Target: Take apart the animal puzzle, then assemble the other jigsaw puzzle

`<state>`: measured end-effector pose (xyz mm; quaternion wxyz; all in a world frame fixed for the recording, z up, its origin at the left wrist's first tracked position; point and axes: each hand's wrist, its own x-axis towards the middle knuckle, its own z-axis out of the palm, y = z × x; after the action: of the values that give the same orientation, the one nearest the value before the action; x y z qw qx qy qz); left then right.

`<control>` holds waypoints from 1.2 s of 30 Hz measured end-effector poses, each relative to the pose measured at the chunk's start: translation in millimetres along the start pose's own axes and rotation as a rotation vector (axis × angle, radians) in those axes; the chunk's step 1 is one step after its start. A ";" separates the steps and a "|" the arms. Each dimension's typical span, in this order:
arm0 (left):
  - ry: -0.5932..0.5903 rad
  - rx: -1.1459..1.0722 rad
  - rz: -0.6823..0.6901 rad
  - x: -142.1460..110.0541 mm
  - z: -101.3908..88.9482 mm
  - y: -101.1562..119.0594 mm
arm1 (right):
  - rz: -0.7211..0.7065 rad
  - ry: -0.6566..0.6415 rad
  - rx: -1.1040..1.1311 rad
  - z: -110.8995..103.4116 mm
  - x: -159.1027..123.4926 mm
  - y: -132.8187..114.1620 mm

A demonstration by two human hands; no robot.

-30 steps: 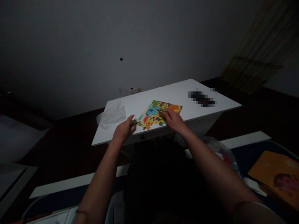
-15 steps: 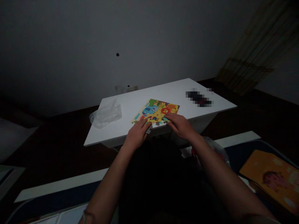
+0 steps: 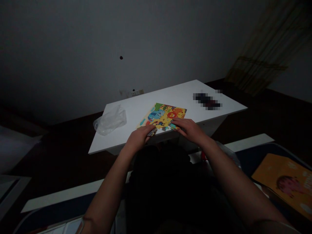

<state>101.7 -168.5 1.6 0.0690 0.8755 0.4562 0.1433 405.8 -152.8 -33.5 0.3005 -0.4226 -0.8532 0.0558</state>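
Note:
A colourful jigsaw puzzle (image 3: pixel 161 114) with a blue elephant and an orange lion lies near the front edge of the white table (image 3: pixel 175 94). Its near side has a jagged outline. My left hand (image 3: pixel 138 138) is at the puzzle's near left corner, thumb and fingers closed on a puzzle piece (image 3: pixel 152 132) that juts past the fingertips. At the right, my right hand (image 3: pixel 188 129) has its fingertips on a bluish-green part of the puzzle by the near edge. Whether those fingers grip a separate piece cannot be made out.
A crumpled clear plastic bag (image 3: pixel 110 120) rests on the table's left. A pixelated dark object (image 3: pixel 207 101) lies at the right. An orange book (image 3: pixel 285 185) with a pink figure is at my right, beside another plastic bag (image 3: pixel 227 152).
My left hand has shifted slightly left and down, and the piece in its fingers has turned. My right hand stays nearly in place. The view has tilted slightly.

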 end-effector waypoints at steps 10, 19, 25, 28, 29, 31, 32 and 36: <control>0.036 -0.106 -0.006 -10.3 -10.1 -2.1 | -0.044 0.013 -0.076 -0.3 -5.1 -10.1; 0.124 -0.260 -0.151 -1.7 -21.3 -1.8 | 0.025 0.032 -0.085 -1.8 2.7 -12.2; -0.041 -0.033 0.003 -2.6 -18.2 5.4 | -0.022 0.018 -0.094 -0.8 2.0 -16.0; -0.082 0.086 0.016 2.7 -16.1 13.9 | -0.028 0.012 -0.105 0.6 1.9 -18.4; -0.077 0.104 0.025 4.9 -15.7 16.0 | -0.026 0.009 -0.111 0.6 2.3 -19.0; -0.058 0.109 0.050 9.4 -15.9 18.3 | -0.026 -0.012 -0.131 -0.5 3.8 -20.0; -0.052 0.102 0.060 11.3 -16.6 18.5 | -0.032 -0.025 -0.144 -1.6 5.1 -20.2; -0.063 0.067 0.036 18.7 -22.5 15.4 | -0.073 -0.071 -0.147 -8.3 14.0 -19.2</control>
<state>116.8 -162.2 30.3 0.0515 0.8895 0.4424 0.1015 390.8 -155.8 -13.6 0.2399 -0.4099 -0.8800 -0.0028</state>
